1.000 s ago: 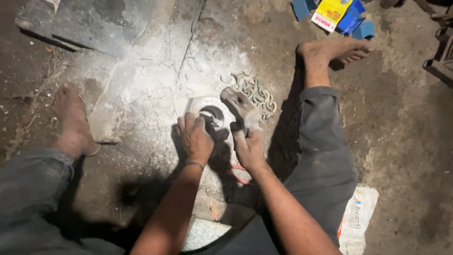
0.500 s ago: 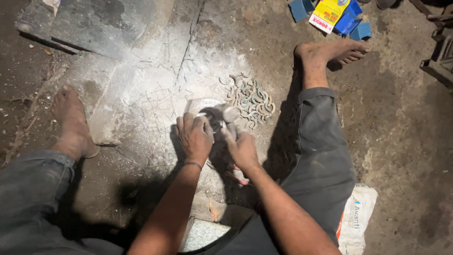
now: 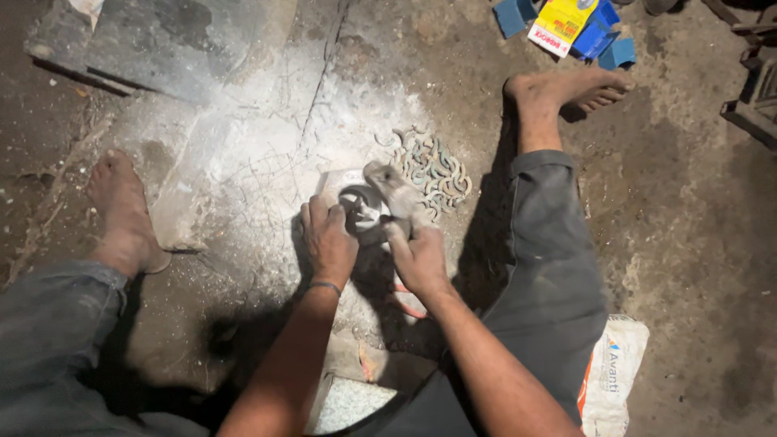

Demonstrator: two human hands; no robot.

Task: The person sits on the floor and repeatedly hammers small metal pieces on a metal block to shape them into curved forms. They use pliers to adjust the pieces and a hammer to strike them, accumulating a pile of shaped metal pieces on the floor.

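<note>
Packed earth and cracked stone make up the floor [image 3: 696, 243], dusted white with powder across the upper middle of the frame. One grey slab [image 3: 162, 48] lies at the upper left, its top edge cut off. Two legs in grey trousers run out from the bottom corners, ending in two bare feet: the left foot [image 3: 121, 214] at the middle left, the right foot [image 3: 566, 89] at the upper right. One white printed sack [image 3: 615, 372] lies at the lower right, partly under the right leg.

At the centre sits one round, powder-caked mould [image 3: 350, 202], ring-shaped with a dark hollow; its near side is hidden by the hands. The left hand [image 3: 330, 243] rests on its near left edge, fingers curled down over the rim, with a thin band on the wrist. The right hand [image 3: 419, 257] is closed around a dusty cloth pouch [image 3: 390, 188], pinching its lower end while the top tilts over the mould. Just beside the mould, to the upper right, lies one heap of small curved metal pieces [image 3: 433, 166], too many and too tangled to count.

At the top edge, right of centre, are one yellow packet [image 3: 566, 20] and about three blue boxes [image 3: 599, 39], partly cut off. Something red shows below the right hand, hard to make out. A dark frame is cut off at the right edge. Open floor lies to the right of the right leg and between the left foot and the mould.
</note>
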